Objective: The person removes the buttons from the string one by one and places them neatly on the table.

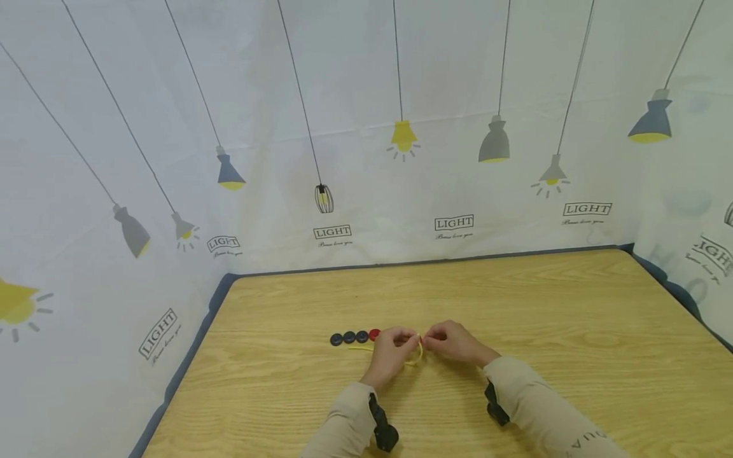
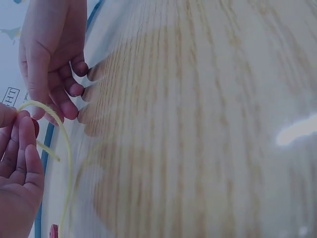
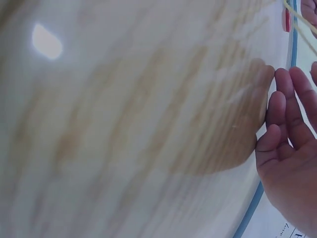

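Note:
Near the middle of the table, my left hand (image 1: 392, 353) pinches a thin yellow cord (image 2: 64, 134) between thumb and fingertips. The cord curves in a loop below the fingers, and its other end (image 1: 359, 348) lies on the table. Close against the left fingertips, my right hand (image 1: 458, 343) pinches a small red button (image 2: 35, 128), mostly covered by fingers. The lower fingers of the right hand rest near the tabletop. Left of the hands, dark buttons (image 1: 349, 337) and a red button (image 1: 375, 334) lie in a row, partly hidden by the left hand.
The wood-grain table (image 1: 275, 394) meets a white cloth backdrop (image 1: 366, 146) printed with lamps along its back and sides. Black wrist devices (image 1: 385, 436) sit under both beige sleeves (image 1: 550, 407).

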Action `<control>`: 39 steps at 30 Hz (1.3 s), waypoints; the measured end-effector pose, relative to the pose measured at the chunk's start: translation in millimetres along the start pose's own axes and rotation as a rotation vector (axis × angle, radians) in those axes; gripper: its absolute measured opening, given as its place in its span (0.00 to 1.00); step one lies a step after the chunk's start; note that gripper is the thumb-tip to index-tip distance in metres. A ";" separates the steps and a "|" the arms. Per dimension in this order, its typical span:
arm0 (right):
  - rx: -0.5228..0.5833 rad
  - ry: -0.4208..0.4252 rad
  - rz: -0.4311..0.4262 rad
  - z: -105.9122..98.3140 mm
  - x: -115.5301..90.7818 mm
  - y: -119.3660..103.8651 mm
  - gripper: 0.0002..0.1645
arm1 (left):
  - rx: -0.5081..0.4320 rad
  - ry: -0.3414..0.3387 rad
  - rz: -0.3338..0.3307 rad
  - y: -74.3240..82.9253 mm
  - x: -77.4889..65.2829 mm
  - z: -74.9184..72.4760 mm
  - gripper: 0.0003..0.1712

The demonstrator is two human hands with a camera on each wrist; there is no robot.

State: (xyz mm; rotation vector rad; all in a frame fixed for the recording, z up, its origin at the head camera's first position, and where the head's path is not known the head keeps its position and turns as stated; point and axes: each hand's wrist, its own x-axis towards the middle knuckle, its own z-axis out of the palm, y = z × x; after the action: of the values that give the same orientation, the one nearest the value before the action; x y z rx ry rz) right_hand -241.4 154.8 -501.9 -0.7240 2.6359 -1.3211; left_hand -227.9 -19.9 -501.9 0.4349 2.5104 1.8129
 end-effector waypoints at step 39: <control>0.160 -0.023 -0.037 -3.3 -1.7 2.0 0.11 | -0.013 -0.024 0.000 27.7 -20.8 -17.6 0.09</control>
State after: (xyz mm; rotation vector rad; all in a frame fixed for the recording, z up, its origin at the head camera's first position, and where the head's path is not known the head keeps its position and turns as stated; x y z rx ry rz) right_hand -241.6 159.0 -501.6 -0.7628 2.4752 -1.5033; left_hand -205.0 -33.0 -473.4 0.4536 2.4815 1.8121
